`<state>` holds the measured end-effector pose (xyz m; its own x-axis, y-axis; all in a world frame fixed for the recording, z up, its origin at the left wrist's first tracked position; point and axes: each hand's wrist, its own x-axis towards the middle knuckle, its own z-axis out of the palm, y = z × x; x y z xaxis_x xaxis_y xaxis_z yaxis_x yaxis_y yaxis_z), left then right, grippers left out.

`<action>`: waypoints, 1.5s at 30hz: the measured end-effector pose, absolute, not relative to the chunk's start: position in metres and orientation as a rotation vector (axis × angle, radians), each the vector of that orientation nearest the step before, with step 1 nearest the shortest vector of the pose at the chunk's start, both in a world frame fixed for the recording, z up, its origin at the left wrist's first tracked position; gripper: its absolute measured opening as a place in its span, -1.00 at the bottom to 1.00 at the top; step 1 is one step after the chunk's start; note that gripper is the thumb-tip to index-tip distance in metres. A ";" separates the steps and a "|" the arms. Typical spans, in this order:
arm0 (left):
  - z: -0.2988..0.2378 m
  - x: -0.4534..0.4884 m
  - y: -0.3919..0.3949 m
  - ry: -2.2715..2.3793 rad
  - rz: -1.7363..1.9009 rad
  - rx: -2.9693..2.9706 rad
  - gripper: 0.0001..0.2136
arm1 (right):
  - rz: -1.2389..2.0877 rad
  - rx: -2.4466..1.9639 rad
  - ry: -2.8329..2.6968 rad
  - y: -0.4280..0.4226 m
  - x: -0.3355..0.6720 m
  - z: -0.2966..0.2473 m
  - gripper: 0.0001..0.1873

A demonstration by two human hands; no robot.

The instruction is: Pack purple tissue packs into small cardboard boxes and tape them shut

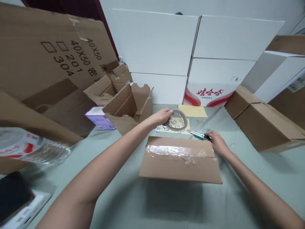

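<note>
My left hand (164,116) is closed on the edge of a roll of tape (185,121), holding it above a yellow sheet (187,131) with small printed pictures. On the right, my right hand (218,142) grips the dark end of a green utility knife (199,135), whose blade points left toward the yellow sheet. Nearer to me, between my arms, stands a brown cardboard box (178,168). Shiny clear tape (169,150) runs across the seam of its top and is wrinkled toward the right.
Open cardboard boxes (119,106) and a purple box (101,119) stand at left. A water bottle (35,148) and a dark phone-like slab (13,197) are nearer left. White boxes (154,41) wall the back; a brown carton (269,122) stands right. A plain yellow sheet (193,111) lies behind.
</note>
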<state>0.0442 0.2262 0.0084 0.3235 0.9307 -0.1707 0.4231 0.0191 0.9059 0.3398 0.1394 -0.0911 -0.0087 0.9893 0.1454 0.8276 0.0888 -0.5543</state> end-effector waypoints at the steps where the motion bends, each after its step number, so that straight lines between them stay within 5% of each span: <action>1: 0.009 0.045 0.224 1.243 0.607 1.597 -0.74 | 0.457 -1.765 -1.863 0.140 0.339 -0.086 -0.71; 7: 0.028 0.059 0.209 1.134 0.570 1.805 -0.75 | 0.819 -1.466 -1.804 0.154 0.295 -0.031 -0.41; 10: 0.036 0.062 0.187 1.174 0.644 1.928 -0.74 | 0.922 -1.403 -1.766 0.165 0.268 -0.021 -0.50; 13: 0.038 0.054 0.146 1.206 0.724 2.289 -0.30 | 0.900 -1.503 -1.670 0.182 0.269 -0.033 -0.69; 16: 0.033 0.041 0.105 1.088 0.180 2.631 0.17 | 0.884 -1.677 -1.606 0.200 0.293 -0.055 -0.70; 19: 0.026 0.032 0.085 1.103 -0.153 2.682 0.07 | 0.863 -1.836 -1.586 0.211 0.318 -0.075 -0.65; 23: 0.027 0.016 0.085 1.086 -0.118 2.712 -0.09 | 0.794 -1.975 -1.569 0.217 0.335 -0.092 -0.63; 34: 0.033 -0.031 0.076 1.053 -0.129 2.734 -0.06 | 0.440 -2.166 -1.697 0.200 0.339 -0.100 -0.62; 45: 0.031 -0.048 0.054 1.155 -0.161 2.752 0.10 | 0.255 -1.796 -2.324 0.187 0.268 -0.084 -0.70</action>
